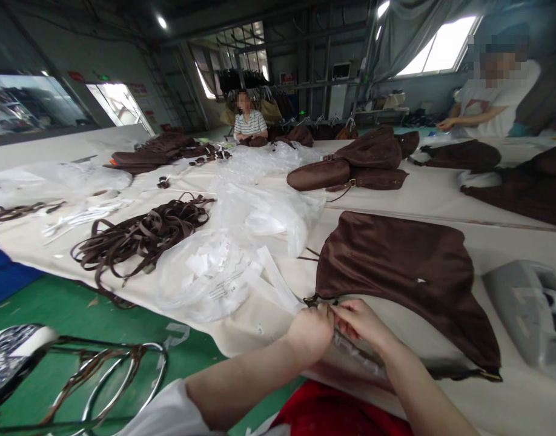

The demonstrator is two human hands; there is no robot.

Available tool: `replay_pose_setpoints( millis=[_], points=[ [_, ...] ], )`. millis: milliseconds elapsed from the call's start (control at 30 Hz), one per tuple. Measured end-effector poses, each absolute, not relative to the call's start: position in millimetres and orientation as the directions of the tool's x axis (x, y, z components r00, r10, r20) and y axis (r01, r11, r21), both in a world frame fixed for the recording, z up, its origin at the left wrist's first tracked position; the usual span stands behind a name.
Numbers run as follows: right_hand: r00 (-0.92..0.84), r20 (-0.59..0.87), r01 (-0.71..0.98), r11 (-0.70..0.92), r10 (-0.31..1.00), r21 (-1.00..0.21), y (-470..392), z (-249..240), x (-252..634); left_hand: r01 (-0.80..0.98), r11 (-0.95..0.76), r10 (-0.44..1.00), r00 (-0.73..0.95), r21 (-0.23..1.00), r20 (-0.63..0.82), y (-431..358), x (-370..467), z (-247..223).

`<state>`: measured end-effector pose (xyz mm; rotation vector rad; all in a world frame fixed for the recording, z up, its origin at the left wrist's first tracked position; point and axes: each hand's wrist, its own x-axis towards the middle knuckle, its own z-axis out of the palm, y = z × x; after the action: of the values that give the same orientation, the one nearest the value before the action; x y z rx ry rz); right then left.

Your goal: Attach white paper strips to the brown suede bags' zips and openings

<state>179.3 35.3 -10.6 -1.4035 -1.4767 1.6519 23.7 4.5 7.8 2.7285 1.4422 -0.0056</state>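
A dark brown bag (391, 260) lies flat on the pale table in front of me, its curved opening towards me. At the bag's left corner, by a small metal fitting, my left hand (311, 333) is closed with its fingers curled. Touching it from the right, my right hand (356, 321) has thumb and fingers pinched together. What is between the fingers of either hand is too small to make out. Clear plastic (357, 357) hangs at the table edge just below the hands.
Brown straps (146, 236) are heaped at left, beside clear plastic bags (209, 278). A grey tape dispenser (530, 315) stands at right. More brown bags (350, 163) lie farther back. Two people are across the table. A chair (19, 357) is at lower left.
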Motion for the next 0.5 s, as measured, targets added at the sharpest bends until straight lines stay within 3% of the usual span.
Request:
replay_pose_setpoints(
  millis=[100, 200, 267, 333, 400, 500],
  points=[
    [-0.361, -0.304, 0.168, -0.259, 0.881, -0.951, 31, -13, 185, 0.838, -0.495, 0.859, 0.511, 0.230, -0.013, 7, 20, 17],
    [-0.360, -0.262, 0.134, -0.228, 0.895, -0.964, 28, -12, 187, 0.815, -0.310, 0.931, 0.365, 0.490, -0.017, 13, 17, 22],
    [-0.357, -0.242, 0.129, -0.209, 0.902, -0.970, 26, -11, 186, 0.693, -0.157, 0.950, 0.302, 0.704, -0.085, 16, 17, 22],
    [-0.359, -0.236, 0.127, -0.203, 0.903, -0.971, 25, -9, 186, 0.431, 0.110, 0.928, 0.279, 0.896, -0.248, 18, 18, 22],
    [-0.368, -0.241, 0.123, -0.210, 0.898, -0.970, 25, -7, 186, 0.083, 0.437, 0.834, 0.335, 0.895, -0.438, 18, 21, 23],
    [-0.380, -0.254, 0.123, -0.224, 0.889, -0.967, 27, -7, 187, -0.246, 0.762, 0.626, 0.519, 0.599, -0.583, 18, 22, 24]
  ],
)
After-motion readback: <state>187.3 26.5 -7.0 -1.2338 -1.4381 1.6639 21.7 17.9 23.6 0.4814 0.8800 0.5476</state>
